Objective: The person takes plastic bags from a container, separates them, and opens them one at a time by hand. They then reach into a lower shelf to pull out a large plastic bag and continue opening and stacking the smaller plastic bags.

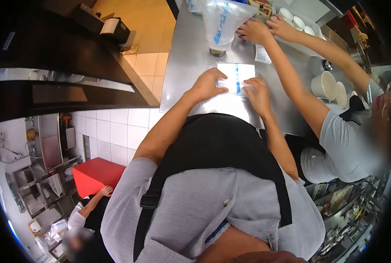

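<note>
A flat white packet [238, 75] in clear plastic, with a blue printed strip down its middle, lies on the steel counter before me. My left hand [210, 84] has thumb and fingers at its left edge, gripping it. On the opposite edge, my right hand [257, 91] is closed the same way, fingers bent. Just beyond the packet stands a clear plastic bag with blue print [220, 26], over a small round container [217, 52]. A printed paper slip [263, 54] rests to the right of that container.
A co-worker in a grey shirt [348, 136] reaches in from the right, their hands [253, 31] near the bag. White cups [298, 23] sit in a rack at the back. Stacked paper tubs [323, 85] stand at right. Another person is beside a red box [98, 175] at lower left.
</note>
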`<state>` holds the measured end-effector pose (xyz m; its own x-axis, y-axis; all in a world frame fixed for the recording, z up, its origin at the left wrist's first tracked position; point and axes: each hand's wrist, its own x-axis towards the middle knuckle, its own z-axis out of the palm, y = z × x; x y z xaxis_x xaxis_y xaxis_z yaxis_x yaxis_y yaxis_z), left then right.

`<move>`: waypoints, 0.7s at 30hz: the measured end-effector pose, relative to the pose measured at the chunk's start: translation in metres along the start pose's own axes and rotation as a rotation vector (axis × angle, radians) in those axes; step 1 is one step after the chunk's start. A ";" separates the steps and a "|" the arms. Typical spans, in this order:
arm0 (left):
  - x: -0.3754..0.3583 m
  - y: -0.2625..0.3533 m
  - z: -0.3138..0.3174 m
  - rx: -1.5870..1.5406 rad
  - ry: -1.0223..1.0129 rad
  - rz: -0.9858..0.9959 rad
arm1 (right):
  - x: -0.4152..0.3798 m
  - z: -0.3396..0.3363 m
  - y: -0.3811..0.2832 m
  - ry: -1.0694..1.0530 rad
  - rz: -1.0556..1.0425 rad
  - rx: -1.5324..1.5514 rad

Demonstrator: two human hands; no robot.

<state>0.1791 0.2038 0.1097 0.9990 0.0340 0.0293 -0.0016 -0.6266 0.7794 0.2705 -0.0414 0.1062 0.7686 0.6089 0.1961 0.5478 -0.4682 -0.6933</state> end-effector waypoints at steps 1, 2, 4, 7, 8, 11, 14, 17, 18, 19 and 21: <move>-0.002 0.006 0.007 0.095 -0.007 0.108 | 0.000 -0.001 -0.004 -0.043 -0.018 0.001; -0.005 0.006 0.014 0.152 -0.027 0.088 | 0.000 -0.001 -0.005 -0.082 -0.040 -0.052; -0.006 0.003 0.021 0.256 -0.003 0.104 | -0.002 0.007 0.009 -0.095 -0.056 -0.095; 0.002 -0.003 0.022 0.260 -0.018 0.083 | 0.000 0.012 0.022 -0.078 -0.071 -0.087; 0.002 -0.005 0.021 0.236 -0.031 0.063 | 0.000 0.013 0.023 -0.070 -0.076 -0.069; 0.005 -0.001 0.015 0.220 -0.053 0.061 | 0.005 0.012 0.020 -0.053 -0.067 -0.059; 0.006 0.010 0.008 0.180 -0.062 0.068 | 0.011 0.009 0.016 -0.104 -0.045 -0.047; 0.009 -0.001 0.015 0.241 -0.046 0.136 | 0.015 0.009 0.011 -0.096 -0.004 -0.011; 0.009 -0.001 0.016 0.229 -0.026 0.112 | 0.016 0.011 0.011 -0.086 0.012 0.011; 0.010 -0.001 0.016 0.217 -0.005 0.090 | 0.017 0.012 0.011 -0.075 0.028 0.032; 0.011 -0.001 0.017 0.185 0.023 0.068 | 0.018 0.012 0.008 -0.069 0.076 0.065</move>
<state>0.1904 0.1915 0.0989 0.9956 0.0031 0.0934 -0.0583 -0.7606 0.6466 0.2851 -0.0262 0.0954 0.7813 0.6170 0.0946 0.4645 -0.4736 -0.7483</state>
